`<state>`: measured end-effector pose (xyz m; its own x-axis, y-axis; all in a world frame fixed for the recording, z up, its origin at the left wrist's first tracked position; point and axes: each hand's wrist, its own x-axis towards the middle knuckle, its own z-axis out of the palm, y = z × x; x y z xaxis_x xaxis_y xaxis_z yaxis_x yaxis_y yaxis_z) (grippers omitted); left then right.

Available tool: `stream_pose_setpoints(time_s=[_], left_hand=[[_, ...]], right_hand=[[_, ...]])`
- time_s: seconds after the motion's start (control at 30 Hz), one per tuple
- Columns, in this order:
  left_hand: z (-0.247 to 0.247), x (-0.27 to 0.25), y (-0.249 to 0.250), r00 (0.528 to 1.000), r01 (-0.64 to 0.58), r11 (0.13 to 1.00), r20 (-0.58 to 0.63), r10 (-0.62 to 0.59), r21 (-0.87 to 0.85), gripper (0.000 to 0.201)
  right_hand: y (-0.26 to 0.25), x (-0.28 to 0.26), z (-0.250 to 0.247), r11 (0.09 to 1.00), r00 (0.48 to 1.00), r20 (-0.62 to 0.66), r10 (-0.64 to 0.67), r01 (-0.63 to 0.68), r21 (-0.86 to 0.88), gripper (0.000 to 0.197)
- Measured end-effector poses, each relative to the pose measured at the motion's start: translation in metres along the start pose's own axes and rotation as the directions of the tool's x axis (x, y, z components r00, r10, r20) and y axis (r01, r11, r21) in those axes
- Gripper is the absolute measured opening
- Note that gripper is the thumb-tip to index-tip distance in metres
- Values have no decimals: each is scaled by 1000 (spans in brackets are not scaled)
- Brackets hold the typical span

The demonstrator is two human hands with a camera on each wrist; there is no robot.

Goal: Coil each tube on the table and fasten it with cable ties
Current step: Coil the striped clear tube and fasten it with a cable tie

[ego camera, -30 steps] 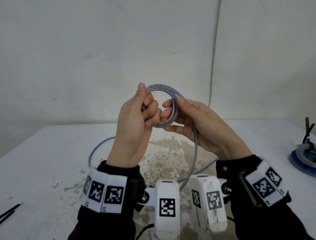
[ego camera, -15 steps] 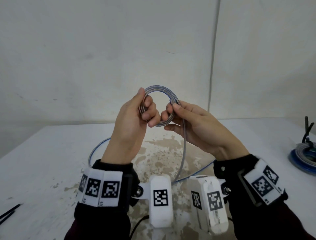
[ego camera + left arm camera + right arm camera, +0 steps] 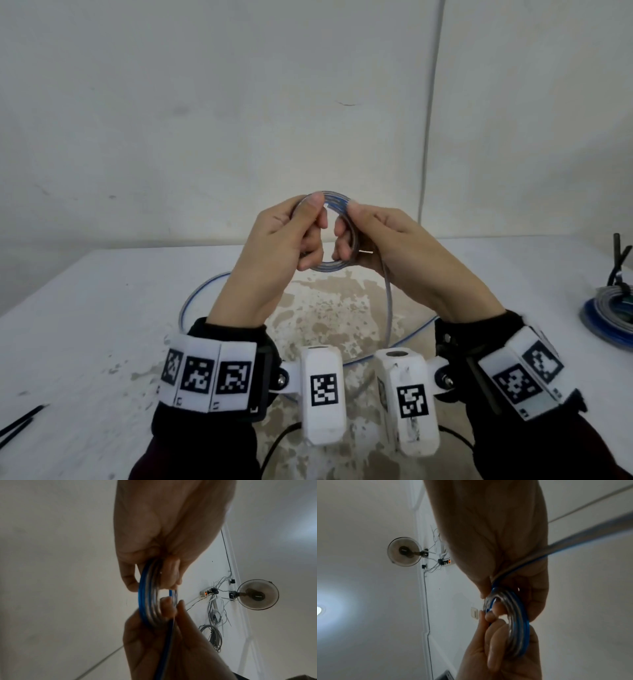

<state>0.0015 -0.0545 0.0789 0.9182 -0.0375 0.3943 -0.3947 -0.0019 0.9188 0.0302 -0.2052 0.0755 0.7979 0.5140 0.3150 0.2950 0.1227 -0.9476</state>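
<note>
Both hands hold the coil point(image 3: 337, 236) up above the surface point(image 3: 102, 308): left hand point(image 3: 284, 240) grips it at 9 o'clock, right hand point(image 3: 387, 246) at 3. The uncoiled tail point(image 3: 388, 308) hangs to the surface; any slackened grip could let the springy loops burst open.

White desk point(image 3: 102, 308) with a worn brown patch point(image 3: 329, 308), set against a pale wall point(image 3: 205, 102) bearing a thin vertical conduit point(image 3: 432, 102); wrist views: wall fan point(image 3: 257, 595), power strip point(image 3: 205, 593), hanging grey cables point(image 3: 214, 635).
</note>
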Motion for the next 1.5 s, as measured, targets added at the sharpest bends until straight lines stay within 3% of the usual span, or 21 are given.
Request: stream_pose_setpoints(time_s=[0.1,0.2,0.27,0.47,0.57,0.63,0.7,0.77,0.87,0.93,1.0,1.1,1.23,1.33,1.43,1.5], left_hand=[[0,0,0,1000,1,998,9,0,-69,31],[-6,-1,1,985,61,965,173,-17,-254,19],[-12,-2,0,978,87,966,206,-36,-245,24],[-11,-1,-5,998,60,997,12,-60,-43,22],[-9,-1,-8,999,45,999,12,-45,11,18],[-12,-2,-3,991,89,996,104,-86,-24,12],[-15,-4,3,967,175,982,198,-158,-72,28],[-14,-4,6,934,255,967,256,-249,10,44],[-10,-7,5,900,285,945,295,-322,163,52],[-10,-7,4,905,281,950,292,-309,134,51],[-11,-6,4,924,256,963,269,-270,87,49],[-9,-4,5,964,199,979,170,-204,44,45],[-3,-1,4,993,113,981,51,-106,-156,45],[-1,3,1,993,94,966,96,-72,-241,47],[-4,0,3,958,155,982,260,-123,-106,44],[-5,-4,4,945,169,985,288,-153,-31,43]], right_hand=[[0,1,-2,994,1000,2,-3,3,112,37],[0,4,-3,983,997,-79,-18,32,182,35],[1,5,-5,985,992,-121,-24,44,168,35],[3,5,-5,998,984,-163,-69,68,-10,35],[2,4,-6,993,979,-179,-101,88,-81,35],[-1,2,-10,990,988,-132,-86,71,-118,34],[-4,-3,-12,983,998,-31,-53,47,-179,34],[-6,-7,-11,968,996,87,-17,38,-249,33],[-6,-9,-4,932,983,180,46,23,-362,35],[-4,-8,-2,925,984,170,58,12,-381,38],[-2,-6,0,936,988,144,48,6,-352,40],[-1,-3,0,990,993,91,70,-58,-125,41],[-1,0,-5,993,996,38,77,-80,90,46],[-4,0,-5,973,998,56,42,-53,223,41],[-6,-4,-6,996,998,58,26,-31,80,39],[-6,-5,-4,999,998,52,40,-39,-30,38]])
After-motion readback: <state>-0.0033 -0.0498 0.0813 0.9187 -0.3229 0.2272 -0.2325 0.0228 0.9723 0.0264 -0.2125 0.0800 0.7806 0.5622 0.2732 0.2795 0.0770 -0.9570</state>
